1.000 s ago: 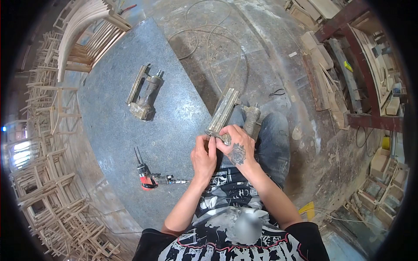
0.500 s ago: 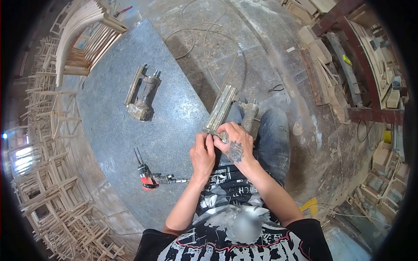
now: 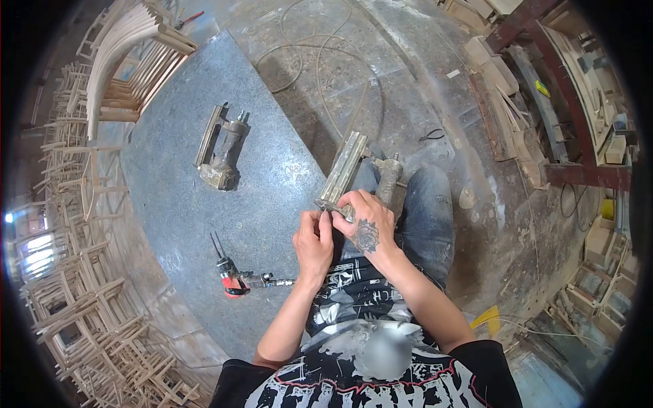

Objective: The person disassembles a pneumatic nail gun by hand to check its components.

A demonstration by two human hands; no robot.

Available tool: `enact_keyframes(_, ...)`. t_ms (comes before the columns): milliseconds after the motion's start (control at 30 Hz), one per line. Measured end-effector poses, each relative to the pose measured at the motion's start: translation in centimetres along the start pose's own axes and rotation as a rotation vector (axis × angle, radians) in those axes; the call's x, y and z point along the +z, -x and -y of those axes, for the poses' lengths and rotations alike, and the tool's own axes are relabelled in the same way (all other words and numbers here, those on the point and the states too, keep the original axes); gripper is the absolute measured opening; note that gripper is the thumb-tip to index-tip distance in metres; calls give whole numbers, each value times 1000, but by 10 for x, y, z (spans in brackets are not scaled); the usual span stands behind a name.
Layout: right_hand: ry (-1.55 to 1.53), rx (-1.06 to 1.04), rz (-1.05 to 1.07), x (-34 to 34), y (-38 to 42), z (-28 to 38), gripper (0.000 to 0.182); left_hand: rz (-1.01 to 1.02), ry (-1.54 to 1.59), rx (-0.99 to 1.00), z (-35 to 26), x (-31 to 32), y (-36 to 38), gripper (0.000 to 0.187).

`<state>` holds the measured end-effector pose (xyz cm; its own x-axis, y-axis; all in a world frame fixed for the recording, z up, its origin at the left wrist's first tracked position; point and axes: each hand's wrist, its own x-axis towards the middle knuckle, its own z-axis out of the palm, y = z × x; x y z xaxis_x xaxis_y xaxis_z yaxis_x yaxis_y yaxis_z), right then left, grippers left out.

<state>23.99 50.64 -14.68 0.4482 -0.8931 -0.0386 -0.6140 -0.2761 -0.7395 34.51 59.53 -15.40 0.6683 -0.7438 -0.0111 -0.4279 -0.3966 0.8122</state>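
Observation:
A worn pneumatic nail gun [image 3: 343, 170] lies across my lap, its long magazine pointing away from me and its nose end toward my body. My right hand [image 3: 371, 221] is closed around the nose end, thumb and fingers bent in close to it. Beside it my left hand [image 3: 314, 245] pinches at the same end, fingertips nearly meeting the right thumb. Whatever sits between the left fingertips is hidden or too small to make out. The gun's handle [image 3: 389, 178] rests over my thigh.
On the grey-blue tabletop [image 3: 272, 231] lie a second nail gun [image 3: 223, 153] and a red-and-black tool with two thin prongs [image 3: 233, 280]. Pliers [image 3: 432, 136] and a looping hose [image 3: 320, 81] are on the floor. Wooden frames [image 3: 88, 292] crowd the left; wood pieces [image 3: 500, 129] lie right.
My left hand has shifted slightly, its fingers a little more upright at the nose end. The right hand and the nail gun have stayed almost the same.

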Motion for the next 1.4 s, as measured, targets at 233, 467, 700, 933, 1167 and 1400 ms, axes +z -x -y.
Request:
enact_keyframes(233, 9, -21, -18, 0, 0, -2, 25, 61, 31, -180, 8, -4, 0, 34)
enact_keyframes(467, 11, -13, -12, -1, 1, -1, 26, 53, -22, -108, 11, -7, 5, 30)
enact_keyframes(700, 8, -5, -8, 0, 0, -1, 25, -64, -41, 20, 3, -9, 4, 14)
enact_keyframes(933, -10, 47, 27, -4, -1, 4, 25, -136, 282, -313, 50, -25, 3, 17)
enact_keyframes(1167, -36, 55, 44, -7, -1, 7, 23, -247, 173, -530, 177, -54, -8, 23)
enact_keyframes(1400, -39, 62, 52, -8, -1, 9, 24, -460, -382, -201, 147, -62, -22, 32)
